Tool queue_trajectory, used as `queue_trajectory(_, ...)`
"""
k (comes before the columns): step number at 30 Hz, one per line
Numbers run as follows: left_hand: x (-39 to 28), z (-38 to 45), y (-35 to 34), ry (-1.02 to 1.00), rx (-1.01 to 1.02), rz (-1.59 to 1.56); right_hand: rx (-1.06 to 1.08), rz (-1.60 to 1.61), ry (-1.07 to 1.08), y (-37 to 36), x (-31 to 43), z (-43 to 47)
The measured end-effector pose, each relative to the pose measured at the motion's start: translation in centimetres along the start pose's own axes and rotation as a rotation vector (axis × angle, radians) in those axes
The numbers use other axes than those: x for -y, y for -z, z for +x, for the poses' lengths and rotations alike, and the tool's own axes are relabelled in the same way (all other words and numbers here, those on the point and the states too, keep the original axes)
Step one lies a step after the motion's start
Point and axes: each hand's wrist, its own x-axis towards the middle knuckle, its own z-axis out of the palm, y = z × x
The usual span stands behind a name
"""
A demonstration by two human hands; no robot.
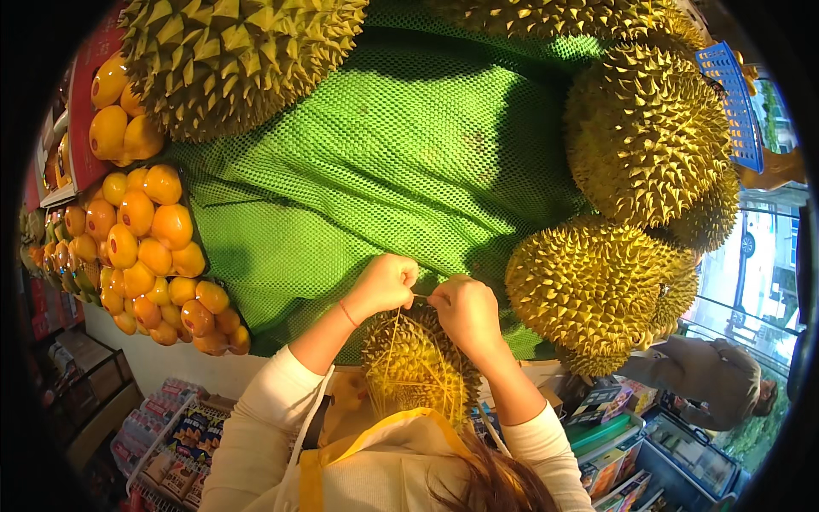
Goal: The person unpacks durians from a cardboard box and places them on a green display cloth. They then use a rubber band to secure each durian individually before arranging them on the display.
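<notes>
A durian [416, 368] with thin yellow string wound over its spikes stands at the near edge of the green mesh cloth [409, 173], close to my body. My left hand [388, 281] is closed on the string above the durian's left side. Just right of it, my right hand [466, 310] pinches the same string [419, 296], and a short piece spans the gap between both hands. Another strand runs down from my left hand to the durian. My fingertips are partly hidden by the curled hands.
Large durians [588, 288] line the right side, another [243, 57] lies at the upper left. Packed orange fruits [153, 237] border the cloth at left. A blue plastic basket [732, 105] stands at the upper right. A person [710, 377] is beyond the stand at lower right.
</notes>
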Motion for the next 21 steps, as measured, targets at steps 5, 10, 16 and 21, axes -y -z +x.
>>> queue_trajectory(5, -0.3, -0.3, 3.0, 0.085, -0.129, -0.181, 0.045, 0.013, 0.011, -1.6, -1.3, 0.3)
queue_trajectory(10, -1.6, -2.0, 4.7, -0.18, -0.09, -0.097, 0.122, 0.057, 0.037, -1.6, -1.4, 1.2)
queue_trajectory(16, -2.6, -6.0, 1.6, -0.159, -0.297, -0.412, 0.084, 0.252, 0.031, -0.2, 1.2, 1.2)
queue_trajectory(21, -0.3, -11.0, 1.3, -0.194, -0.483, -0.532, -0.092, 0.441, 0.085, 3.7, 4.3, -1.9)
